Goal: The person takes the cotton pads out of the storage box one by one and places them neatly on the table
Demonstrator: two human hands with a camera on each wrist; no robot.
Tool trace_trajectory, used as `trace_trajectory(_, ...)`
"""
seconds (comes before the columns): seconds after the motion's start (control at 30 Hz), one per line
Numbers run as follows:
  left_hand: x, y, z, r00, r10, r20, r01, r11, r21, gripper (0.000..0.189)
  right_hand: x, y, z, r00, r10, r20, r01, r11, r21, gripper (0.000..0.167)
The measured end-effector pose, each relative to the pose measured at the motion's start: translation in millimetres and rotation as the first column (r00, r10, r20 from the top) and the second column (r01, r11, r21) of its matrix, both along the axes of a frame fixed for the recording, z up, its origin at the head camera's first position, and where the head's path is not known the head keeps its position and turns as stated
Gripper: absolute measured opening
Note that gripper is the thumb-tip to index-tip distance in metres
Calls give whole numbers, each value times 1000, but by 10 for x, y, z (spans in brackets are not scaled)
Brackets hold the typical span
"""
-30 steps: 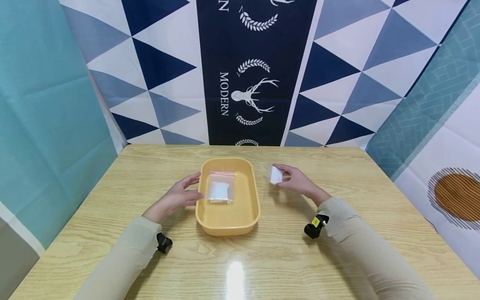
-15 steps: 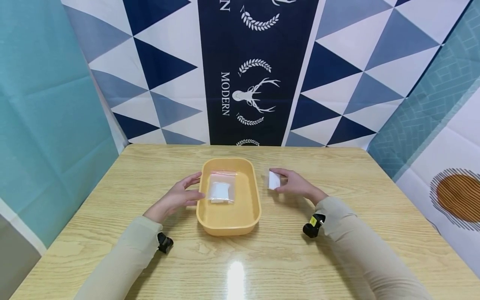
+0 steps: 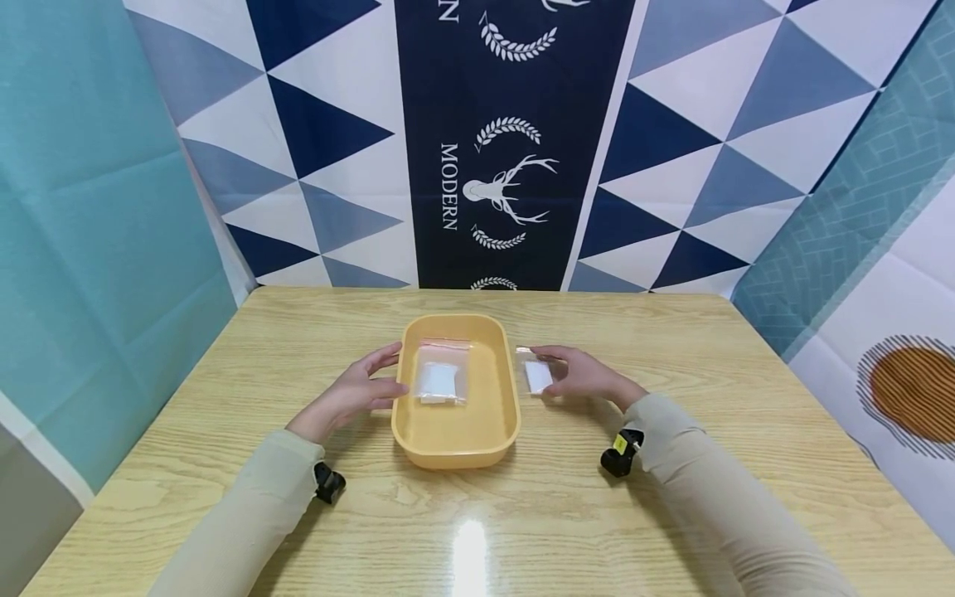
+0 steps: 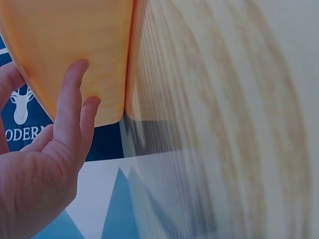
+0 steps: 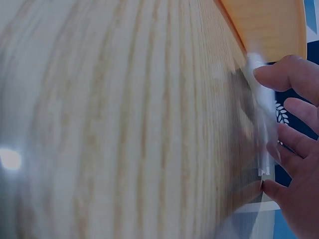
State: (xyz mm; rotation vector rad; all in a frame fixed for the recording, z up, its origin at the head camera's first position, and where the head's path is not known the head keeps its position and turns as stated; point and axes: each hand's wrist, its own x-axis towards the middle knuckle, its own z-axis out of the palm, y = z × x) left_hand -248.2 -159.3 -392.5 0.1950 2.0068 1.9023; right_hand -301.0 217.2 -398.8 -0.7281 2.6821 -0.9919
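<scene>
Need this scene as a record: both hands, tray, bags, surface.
left_hand: left hand touches the tray's left side, fingers not curled
right_hand: right hand holds a clear bag with white contents
held_bag_position: close beside tray's right side; table contact unclear
tray: yellow-orange tray, between the hands
tray_contents: clear bag with a red strip, white contents, toward the tray's left
surface: wood-grain table
backdrop: patterned cloth behind table

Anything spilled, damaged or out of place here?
Nothing stands out. One clear plastic bag with white contents lies inside the yellow rectangular plastic tray; the right hand holds a second clear bag beside it. The bright patch on the wooden table looks like reflected light, not a spill.
</scene>
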Motion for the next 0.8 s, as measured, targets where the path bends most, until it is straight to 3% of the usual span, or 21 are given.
trace_trajectory(0.13,0,4,3,1000,2,0,-2,1000,-6,78,-7,16,-18,1000,16,11,-16,1000,-27,75)
trace_trajectory(0.43,-5,10,-1,1000,11,1,-11,1000,-14,77,-37,81,7,997,-54,50,59,992,-113,70)
trace_trajectory(0.67,-5,13,0,1000,11,1,-11,1000,-8,77,-41,95,50,998,-44,48,56,953,-297,65)
trace_trajectory(0.8,-5,12,2,1000,9,4,-9,1000,-7,78,-39,92,77,997,-38,70,60,933,-356,63)
